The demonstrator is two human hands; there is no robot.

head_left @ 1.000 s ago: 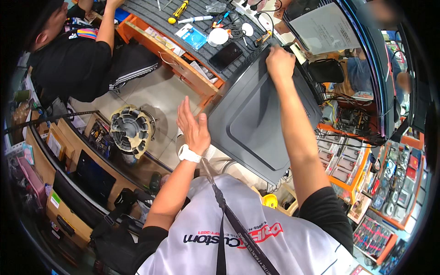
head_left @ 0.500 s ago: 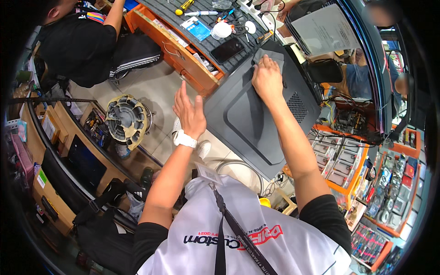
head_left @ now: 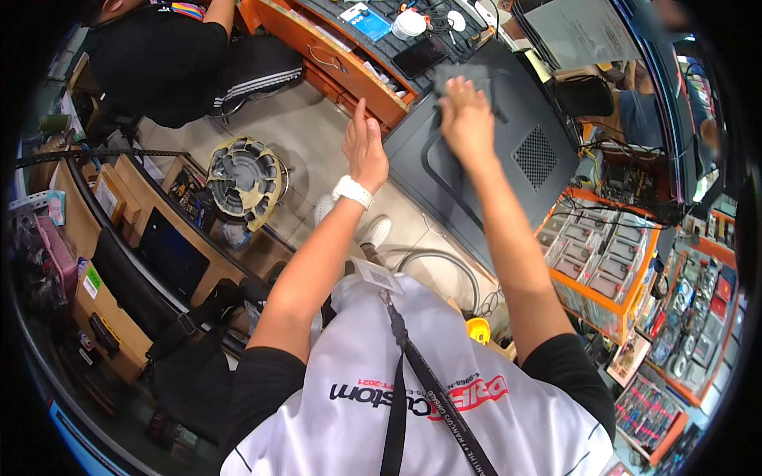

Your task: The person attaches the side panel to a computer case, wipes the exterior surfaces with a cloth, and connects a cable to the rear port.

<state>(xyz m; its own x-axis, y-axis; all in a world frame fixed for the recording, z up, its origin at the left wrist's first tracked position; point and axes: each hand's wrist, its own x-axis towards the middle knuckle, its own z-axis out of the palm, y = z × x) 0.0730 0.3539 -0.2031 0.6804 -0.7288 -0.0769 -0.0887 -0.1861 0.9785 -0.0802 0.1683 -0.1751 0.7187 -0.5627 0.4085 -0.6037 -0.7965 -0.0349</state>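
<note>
A dark grey computer case (head_left: 413, 147) lies in front of me with a broad flat side up, a hexagonal vent grille (head_left: 536, 157) at its right and a raised outline across the surface. On its far part my right hand (head_left: 470, 127) is pressed down over a grey cloth (head_left: 467, 77), which is blurred by motion and sticks out beyond the fingertips. My left hand (head_left: 368, 155), with a white watch (head_left: 353, 191) on its wrist, hovers beside the case's left edge. Its fingers are stretched out and it holds nothing.
Beyond the case, a workbench with an open orange drawer (head_left: 349, 71) carries a phone (head_left: 421, 55) and cables. A stool (head_left: 246, 182) stands at left, near another seated person (head_left: 159, 67). Orange-framed display cases (head_left: 595, 250) line the right side.
The view has shifted, so the scene sits further right and higher. My right hand has moved the cloth over the case. My left hand has come nearer the case's edge.
</note>
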